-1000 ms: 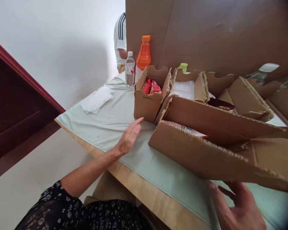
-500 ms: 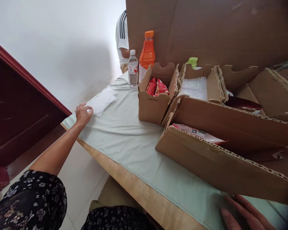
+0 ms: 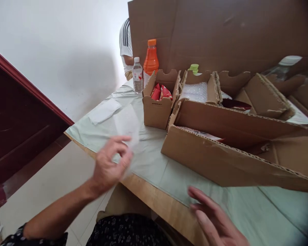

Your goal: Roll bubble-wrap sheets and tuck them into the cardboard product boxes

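My left hand (image 3: pixel 113 162) pinches a thin white, see-through piece of bubble wrap (image 3: pixel 127 121) between thumb and fingers. It is blurred by motion and hangs out over the cloth, left of the cardboard boxes. A similar flat white piece (image 3: pixel 105 111) lies on the cloth behind it. Over the table's front edge, my right hand (image 3: pixel 213 215) is held with fingers stretched and thumb apart, holding nothing. Just beyond this hand stands a long, low cardboard box (image 3: pixel 220 159) with a printed packet (image 3: pixel 200 133) inside.
Smaller cardboard boxes hold red packets (image 3: pixel 161 92) and folded bubble wrap (image 3: pixel 194 91). A water bottle (image 3: pixel 137 77) and an orange bottle (image 3: pixel 151 59) stand behind. A tall cardboard panel (image 3: pixel 207 34) rises at the back; beside it shows a person's white sleeve (image 3: pixel 125 37).
My left hand has lifted one white piece of bubble wrap and brought it right and nearer to me. My right hand has moved left and further into view.
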Demonstrator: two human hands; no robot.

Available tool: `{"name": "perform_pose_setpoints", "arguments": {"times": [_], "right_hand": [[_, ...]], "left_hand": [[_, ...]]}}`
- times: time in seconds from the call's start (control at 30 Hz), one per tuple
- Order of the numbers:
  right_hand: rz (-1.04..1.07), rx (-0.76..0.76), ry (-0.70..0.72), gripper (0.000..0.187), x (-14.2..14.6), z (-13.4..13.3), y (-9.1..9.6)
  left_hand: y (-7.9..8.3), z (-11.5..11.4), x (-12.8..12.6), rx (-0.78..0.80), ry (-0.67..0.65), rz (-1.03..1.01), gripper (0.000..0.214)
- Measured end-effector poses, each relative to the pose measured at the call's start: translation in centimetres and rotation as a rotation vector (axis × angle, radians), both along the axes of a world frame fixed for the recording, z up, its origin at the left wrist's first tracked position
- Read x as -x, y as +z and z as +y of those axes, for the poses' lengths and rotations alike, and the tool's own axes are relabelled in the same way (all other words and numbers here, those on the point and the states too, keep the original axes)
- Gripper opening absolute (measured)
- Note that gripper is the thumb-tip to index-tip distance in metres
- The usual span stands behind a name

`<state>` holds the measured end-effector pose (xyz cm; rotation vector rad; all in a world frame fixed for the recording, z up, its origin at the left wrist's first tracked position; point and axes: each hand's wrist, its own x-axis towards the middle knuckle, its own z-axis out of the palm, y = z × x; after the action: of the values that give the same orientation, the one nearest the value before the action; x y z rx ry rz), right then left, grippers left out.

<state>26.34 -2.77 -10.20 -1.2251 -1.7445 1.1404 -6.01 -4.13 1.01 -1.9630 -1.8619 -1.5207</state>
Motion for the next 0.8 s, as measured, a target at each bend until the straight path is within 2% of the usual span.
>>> {"name": "perform_pose_setpoints", "arguments": {"times": [0.07,0.13,0.17,0.23,0.3,0.37,0.43,0.53,0.6,0.7,0.8], "right_hand": [[0.282,0.165,0.101,0.052,2.7,-0.7,1.6],[0.484,0.261,0.098,0.063,4.0,-0.9,2.5],[0.521,0.293,0.071,0.065,4.1,-0.9,2.7],[0.462,0.346,-0.003,0.064,3.4,-1.0,2.9],[0.323,0.338,-0.075,0.054,2.0,-1.2,2.9],[0.184,0.235,-0.121,0.039,0.6,-1.6,3.1],[0.091,0.078,-0.132,0.029,-0.7,-2.0,3.6],[0.045,-0.107,-0.103,0.020,-2.3,-2.4,5.1],[0.059,-0.210,-0.032,0.023,-3.3,-2.4,6.8],[0.055,-0.375,0.158,0.038,-4.2,-1.8,10.1],[-0.066,-0.422,0.312,0.030,-4.6,-1.4,13.1]], "left_hand": [[-1.9,-1.0,-4.5,0.027,-0.193,-0.033,0.011],[-4.2,-1.9,-8.6,0.075,-0.350,-0.097,0.007],[-5.2,-2.3,-10.3,0.098,-0.412,-0.116,0.005],[-6.6,-3.2,-13.0,0.149,-0.540,-0.135,0.012],[-7.1,-3.9,-14.2,0.188,-0.637,-0.141,0.023],[-6.9,-4.1,-13.7,0.190,-0.647,-0.142,0.025],[-6.4,-3.8,-11.8,0.167,-0.543,-0.121,0.030],[-5.6,-2.4,-7.8,0.201,-0.328,-0.105,0.053],[-5.3,-1.2,-5.1,0.276,-0.264,-0.153,0.073],[-5.4,0.4,-2.6,0.415,-0.351,-0.293,0.090],[-5.3,1.5,-2.3,0.486,-0.524,-0.429,0.084]]}}
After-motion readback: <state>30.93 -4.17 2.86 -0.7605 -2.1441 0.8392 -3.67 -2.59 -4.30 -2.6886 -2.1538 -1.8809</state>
